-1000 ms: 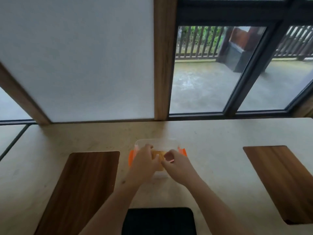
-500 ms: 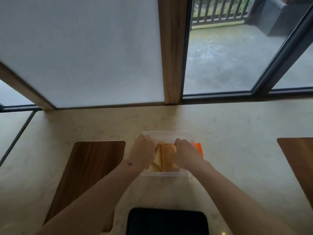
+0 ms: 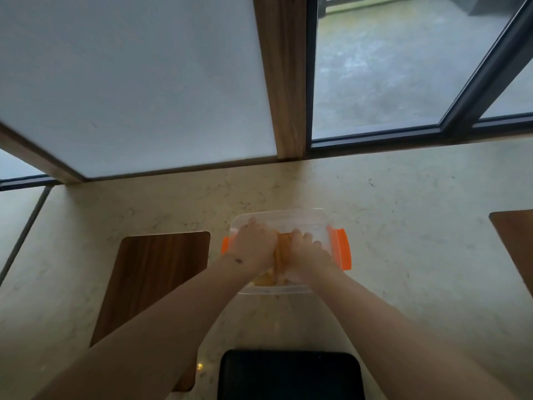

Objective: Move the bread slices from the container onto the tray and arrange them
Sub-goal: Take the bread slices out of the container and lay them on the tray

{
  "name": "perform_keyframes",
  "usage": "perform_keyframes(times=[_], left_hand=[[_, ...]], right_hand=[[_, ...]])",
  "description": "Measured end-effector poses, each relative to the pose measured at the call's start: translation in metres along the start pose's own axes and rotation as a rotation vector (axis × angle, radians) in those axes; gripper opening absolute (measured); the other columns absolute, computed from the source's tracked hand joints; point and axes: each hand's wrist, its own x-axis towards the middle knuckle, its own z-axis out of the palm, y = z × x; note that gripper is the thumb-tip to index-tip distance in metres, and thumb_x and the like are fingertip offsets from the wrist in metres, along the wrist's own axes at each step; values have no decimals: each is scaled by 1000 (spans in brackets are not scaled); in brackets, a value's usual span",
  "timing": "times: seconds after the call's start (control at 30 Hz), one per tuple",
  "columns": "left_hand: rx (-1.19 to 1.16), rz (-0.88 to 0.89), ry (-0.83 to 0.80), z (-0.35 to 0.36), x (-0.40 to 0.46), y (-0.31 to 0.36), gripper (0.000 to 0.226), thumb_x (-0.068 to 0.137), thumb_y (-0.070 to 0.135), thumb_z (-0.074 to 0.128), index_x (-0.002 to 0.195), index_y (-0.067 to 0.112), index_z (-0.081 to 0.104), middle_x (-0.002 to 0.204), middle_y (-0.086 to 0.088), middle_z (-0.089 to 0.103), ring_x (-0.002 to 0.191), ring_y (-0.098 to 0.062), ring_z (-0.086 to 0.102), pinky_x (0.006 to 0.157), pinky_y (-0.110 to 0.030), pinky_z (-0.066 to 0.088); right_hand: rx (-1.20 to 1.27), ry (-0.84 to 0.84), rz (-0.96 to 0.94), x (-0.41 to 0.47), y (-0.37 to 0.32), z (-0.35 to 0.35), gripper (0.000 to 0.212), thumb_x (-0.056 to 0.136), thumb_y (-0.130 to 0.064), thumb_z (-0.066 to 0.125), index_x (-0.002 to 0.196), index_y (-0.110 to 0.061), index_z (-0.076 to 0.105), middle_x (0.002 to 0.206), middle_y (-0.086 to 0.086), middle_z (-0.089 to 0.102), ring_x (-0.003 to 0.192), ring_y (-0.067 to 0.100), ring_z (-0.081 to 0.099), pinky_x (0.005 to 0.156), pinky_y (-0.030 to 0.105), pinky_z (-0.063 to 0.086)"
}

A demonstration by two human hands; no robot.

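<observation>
A clear plastic container (image 3: 288, 219) with orange side clips stands on the pale counter in front of me. Inside it, golden-brown bread slices (image 3: 281, 255) stand on edge. Both my hands reach into the container. My left hand (image 3: 253, 246) presses against the left side of the slices and my right hand (image 3: 308, 252) against the right side, squeezing them between the two. A black tray (image 3: 291, 373) lies at the near edge, just below my forearms, with nothing on it.
A dark wooden board (image 3: 155, 272) lies left of the container, partly under my left forearm. Another wooden board (image 3: 516, 241) shows at the right edge. A wall panel and window frame rise at the counter's far edge.
The view has tilted down and closer to the counter. My hands have gone deeper into the container and closed in on the bread slices from both sides.
</observation>
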Motion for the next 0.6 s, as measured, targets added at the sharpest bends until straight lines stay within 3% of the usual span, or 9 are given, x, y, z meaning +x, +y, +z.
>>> perform_keyframes(times=[0.1, 0.17, 0.27, 0.33, 0.47, 0.6], left_hand=[[-59, -7, 3, 5, -1, 3, 12, 89, 18, 52, 95, 16, 63, 92, -5, 63, 92, -24, 50, 91, -42, 43], [-203, -74, 4, 5, -1, 10, 13, 90, 15, 52, 97, 15, 64, 93, -4, 65, 91, -22, 56, 92, -44, 45], [-539, -300, -1, 2, 2, 20, 9, 88, 7, 55, 85, 14, 61, 92, -7, 68, 76, -16, 58, 73, -31, 49], [-672, -390, -71, 2, 6, 24, 7, 88, 9, 57, 85, 12, 63, 88, -7, 68, 75, -18, 60, 71, -31, 51], [-887, -426, -228, -2, 12, 18, 9, 82, 15, 64, 89, 17, 68, 87, -3, 68, 83, -20, 64, 77, -34, 54], [-1055, -506, -279, -9, 5, 2, 15, 83, 23, 69, 80, 30, 55, 87, -1, 64, 80, -15, 61, 58, -25, 51]], right_hand=[[106, -96, 113, 8, -7, -5, 133, 53, -66, 78, 153, -19, 6, 149, 16, 35, 133, 41, 40, 98, 51, 45], [240, -138, 225, 13, -9, -8, 130, 60, -63, 77, 155, -17, 0, 154, 16, 30, 137, 40, 35, 103, 53, 41], [486, -125, 347, 21, -6, -14, 116, 74, -51, 74, 154, -12, 0, 154, 16, 30, 134, 39, 40, 105, 51, 44], [600, -154, 419, 22, -4, -18, 109, 80, -50, 72, 154, -7, 6, 152, 16, 34, 134, 37, 42, 105, 46, 44], [540, -86, 344, 12, -5, -24, 55, 99, -37, 54, 141, -3, 45, 139, 18, 51, 126, 33, 51, 102, 38, 42], [639, 36, 162, -8, -8, -41, 11, 90, -17, 55, 95, -10, 62, 95, 7, 63, 95, 28, 60, 75, 34, 49]])
